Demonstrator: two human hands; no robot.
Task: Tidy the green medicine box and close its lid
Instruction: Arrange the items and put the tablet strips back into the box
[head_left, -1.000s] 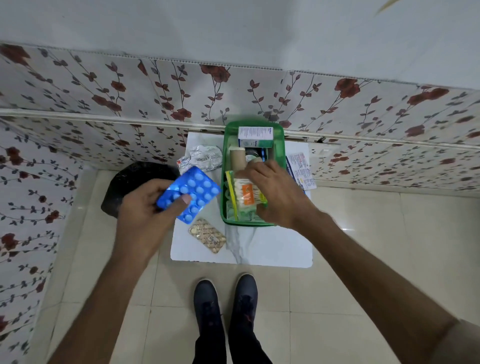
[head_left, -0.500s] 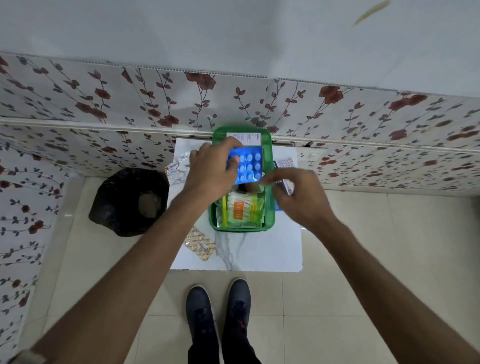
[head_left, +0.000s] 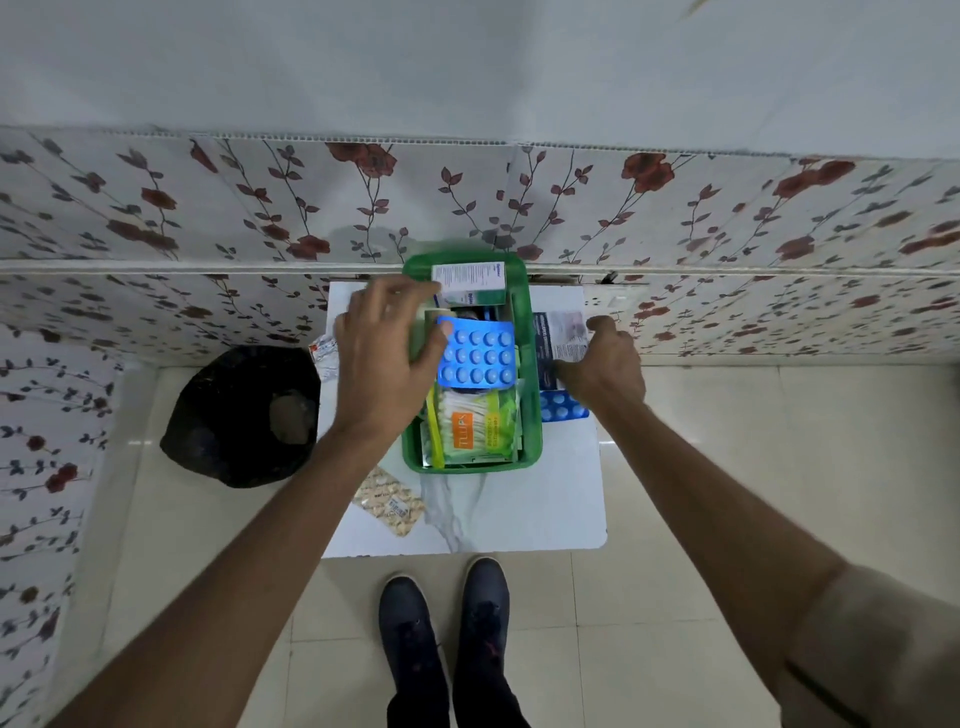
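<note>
Two bare hands were seen over a small white marble-patterned table (head_left: 545, 499) set against a wall clad in red-floral panels (head_left: 727, 208), on a pale tiled floor (head_left: 675, 441). A black bin bag (head_left: 228, 415) was seen on the floor left of the table, and dark shoes (head_left: 441, 623) below its near edge. The green medicine box (head_left: 532, 410) was placed at the table's far middle, lid not seen closed, contents exposed: a white-green carton (head_left: 470, 283) at the far end, a blue blister pack (head_left: 478, 356) laid flat on top in the middle, a green cotton-swab packet (head_left: 470, 428) at the near end.

The left hand (head_left: 384, 353) was held over the box's left rim, fingers loosely spread, thumb tip touching the blue pack's left edge; nothing was clearly pinched. The right hand (head_left: 605, 364) was lowered right of the box onto a printed leaflet (head_left: 558, 332); whether the leaflet was gripped could not be told. A second blue blister strip (head_left: 563, 408) was seen just beside the box under that wrist. A tan blister strip (head_left: 389, 501) lay near-left on the table, and crumpled foil (head_left: 324, 351) was partly hidden behind the left hand.

Compared with half a second before, the blue pack had been released into the box, and the right hand had been shifted off the box edge to the leaflet.
</note>
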